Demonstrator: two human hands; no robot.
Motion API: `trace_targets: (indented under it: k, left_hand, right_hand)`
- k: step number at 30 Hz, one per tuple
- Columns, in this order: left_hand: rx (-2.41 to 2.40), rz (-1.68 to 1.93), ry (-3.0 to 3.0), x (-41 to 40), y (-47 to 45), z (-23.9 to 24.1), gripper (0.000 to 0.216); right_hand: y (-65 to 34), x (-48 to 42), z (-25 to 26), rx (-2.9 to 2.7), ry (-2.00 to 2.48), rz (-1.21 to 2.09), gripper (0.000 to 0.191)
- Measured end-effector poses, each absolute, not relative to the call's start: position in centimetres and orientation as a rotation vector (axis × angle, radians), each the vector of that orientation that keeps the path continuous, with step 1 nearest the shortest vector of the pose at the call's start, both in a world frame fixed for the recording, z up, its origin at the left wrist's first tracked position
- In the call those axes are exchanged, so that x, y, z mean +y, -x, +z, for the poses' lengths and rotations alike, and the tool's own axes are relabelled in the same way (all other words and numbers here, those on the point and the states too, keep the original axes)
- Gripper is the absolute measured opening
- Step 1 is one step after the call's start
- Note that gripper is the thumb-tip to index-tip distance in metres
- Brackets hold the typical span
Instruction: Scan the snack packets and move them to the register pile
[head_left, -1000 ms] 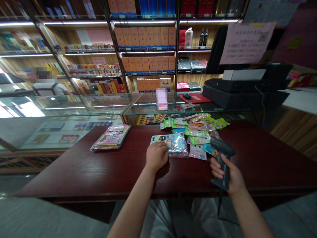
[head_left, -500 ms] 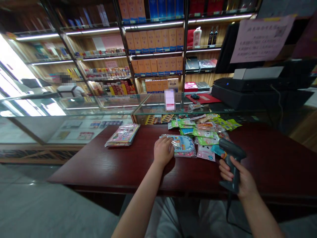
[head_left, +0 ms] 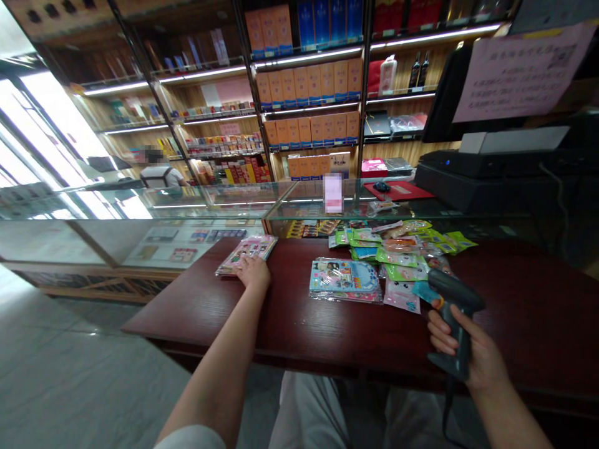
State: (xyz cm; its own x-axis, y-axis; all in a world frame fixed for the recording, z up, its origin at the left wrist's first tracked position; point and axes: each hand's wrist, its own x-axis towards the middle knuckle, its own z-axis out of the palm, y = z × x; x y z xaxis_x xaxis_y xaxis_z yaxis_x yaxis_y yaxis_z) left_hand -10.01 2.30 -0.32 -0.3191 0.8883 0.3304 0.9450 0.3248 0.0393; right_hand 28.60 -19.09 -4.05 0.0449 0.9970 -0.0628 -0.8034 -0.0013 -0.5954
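Note:
At the left of the dark red table, my left hand (head_left: 254, 272) rests with its fingers lying on the near right part of a stack of plastic-wrapped picture packs (head_left: 257, 247). My right hand (head_left: 472, 349) is wrapped around the handle of a dark grey barcode scanner (head_left: 456, 292), whose cable hangs down past the table edge. Between the hands lies a second pile of clear-wrapped packs, a blue sticker pack (head_left: 344, 276) on top. Small green and pink packets (head_left: 402, 257) are heaped beyond it, close to the scanner's head.
A glass display counter (head_left: 224, 206) runs behind the table (head_left: 290, 337). On it are a pink upright card (head_left: 333, 193), a computer mouse (head_left: 381, 186) and a black machine (head_left: 468, 181). A person (head_left: 159, 174) stands at the far left by shelves of boxes.
My left hand has left the blue sticker pack and moved left onto the other stack. The right hand still holds the barcode scanner. The view has shifted slightly.

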Motion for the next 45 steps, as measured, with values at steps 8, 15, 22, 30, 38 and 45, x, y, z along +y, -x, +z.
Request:
trace_targets:
  k: [8,15,22,30,38,45]
  left_hand:
    - [-2.192,-0.182,1.834,1.1,9.2,1.3,0.042]
    - [-2.151,-0.727,1.967,-0.1,7.3,4.5,0.034]
    - [-1.666,-2.874,2.494,-1.7,-1.0,-0.1,0.045]
    - [-1.534,-3.178,2.287,-2.9,-3.7,-3.6,0.048]
    - [-1.589,-3.072,2.245,-2.5,-3.6,-4.5,0.046]
    - [-1.565,-3.098,2.249,-2.6,-3.6,-4.5,0.045]
  right_hand:
    - [-29.1,-18.9,-4.7,-0.479,0.54,1.502,0.019]
    - [-28.8,-18.7,-4.5,-0.508,0.58,1.465,0.016]
    - [-28.4,-19.0,-4.1,-0.533,0.593,1.426,0.018]
    - [-28.1,-19.2,-4.4,-0.664,0.642,1.366,0.023]
    - [-23.4,-20.2,-2.8,-0.812,0.973,1.29,0.033]
    - [-19.6,-21.0,-2.3,-0.938,1.171,1.196,0.04]
